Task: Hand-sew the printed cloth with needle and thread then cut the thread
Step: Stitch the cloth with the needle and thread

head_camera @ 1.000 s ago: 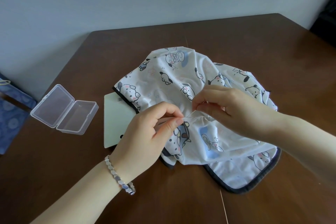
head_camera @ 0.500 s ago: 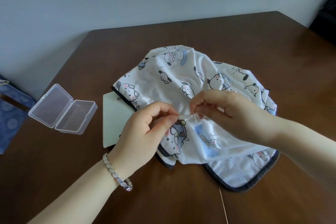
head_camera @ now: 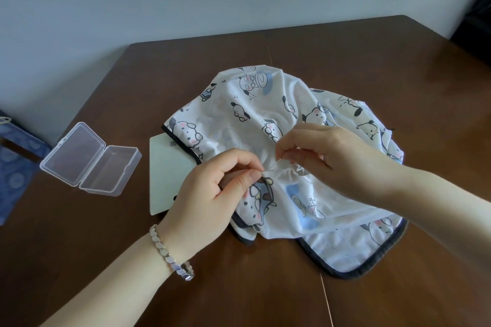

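The printed cloth (head_camera: 268, 103), white with cartoon dogs and a dark border, lies bunched on the brown table (head_camera: 372, 56). My left hand (head_camera: 212, 194) pinches a gathered fold of it between thumb and forefinger. My right hand (head_camera: 326, 156) is just right of that fold, with its fingertips pinched together over the cloth. A thin needle or thread seems to run between the two hands; it is too fine to make out. No scissors are visible.
An open clear plastic box (head_camera: 90, 158) sits to the left of the cloth. A pale green card (head_camera: 167, 175) lies partly under the cloth and my left hand. A blue patterned thing (head_camera: 13, 167) is at the left edge.
My right hand has lifted slightly up and to the right from the fold. My left hand keeps its pinch on the cloth.
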